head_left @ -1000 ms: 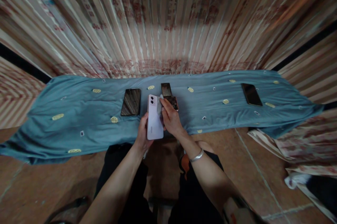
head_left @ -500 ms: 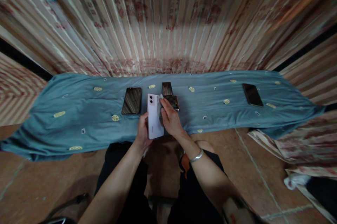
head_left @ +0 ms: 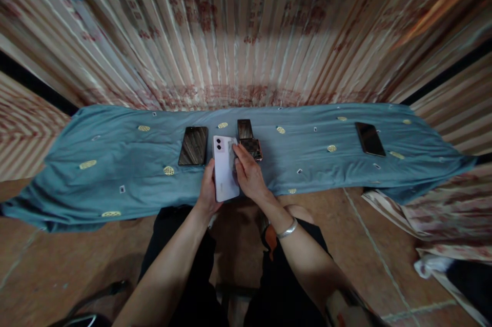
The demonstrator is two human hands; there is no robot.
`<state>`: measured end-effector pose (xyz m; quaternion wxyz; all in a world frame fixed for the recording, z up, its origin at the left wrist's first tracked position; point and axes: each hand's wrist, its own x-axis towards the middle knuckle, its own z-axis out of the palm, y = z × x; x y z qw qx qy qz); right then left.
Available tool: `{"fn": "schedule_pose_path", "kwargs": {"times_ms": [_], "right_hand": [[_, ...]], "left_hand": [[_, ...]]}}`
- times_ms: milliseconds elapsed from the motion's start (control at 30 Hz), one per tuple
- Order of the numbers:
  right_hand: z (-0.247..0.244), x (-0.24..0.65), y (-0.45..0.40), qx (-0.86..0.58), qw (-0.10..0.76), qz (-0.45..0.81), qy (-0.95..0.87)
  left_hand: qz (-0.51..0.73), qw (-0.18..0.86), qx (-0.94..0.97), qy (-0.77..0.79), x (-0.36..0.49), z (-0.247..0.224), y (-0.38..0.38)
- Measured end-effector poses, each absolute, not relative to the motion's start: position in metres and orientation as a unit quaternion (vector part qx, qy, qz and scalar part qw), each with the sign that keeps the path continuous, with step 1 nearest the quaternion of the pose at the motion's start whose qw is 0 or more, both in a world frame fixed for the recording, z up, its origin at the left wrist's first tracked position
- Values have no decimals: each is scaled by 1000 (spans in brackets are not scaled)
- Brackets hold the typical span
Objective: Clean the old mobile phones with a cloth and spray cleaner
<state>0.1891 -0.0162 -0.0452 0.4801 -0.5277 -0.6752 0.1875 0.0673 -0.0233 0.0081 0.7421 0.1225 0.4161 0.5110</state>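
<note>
A pale lilac smartphone [head_left: 226, 176] is held above the cloth's near edge, its back with two camera lenses facing up. My left hand [head_left: 208, 188] is closed round its left side and lower part. My right hand [head_left: 249, 170] lies against the phone's right side, fingers pressed together and pointing to the upper right corner. Under those fingertips is a thin, pale, crumpled piece [head_left: 231, 146], perhaps a wipe or film; its kind is unclear. Just beyond my right fingertips lies an unfolded dark flip phone [head_left: 245, 129]. A black smartphone [head_left: 193, 146] lies to the left of the held one.
Another dark smartphone [head_left: 369, 139] lies far right on the blue patterned cloth [head_left: 307, 163], which covers a long narrow table. A pleated curtain [head_left: 246, 35] hangs behind it. My knees are below the table's near edge, over a tiled floor [head_left: 346, 245].
The lilac phone has shifted very slightly left and tilted a little. The pale piece stands up less above my right fingertips. The other phones have stayed where they were.
</note>
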Motion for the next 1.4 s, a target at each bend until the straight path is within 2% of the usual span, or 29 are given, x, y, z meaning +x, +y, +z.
{"fn": "schedule_pose_path", "kwargs": {"times_ms": [433,900,1200,1400], "right_hand": [[-29,191,-17,-497,486,117,-709],[-39,183,-27,-498,463,165,-715],[-36,187,-27,-508,479,164,-697],[-34,184,-38,-498,449,169,-722]], "left_hand": [[492,748,116,430,74,9,-27],[530,741,95,401,59,6,-15],[519,747,75,408,64,6,-15],[534,747,88,387,59,6,-12]]}}
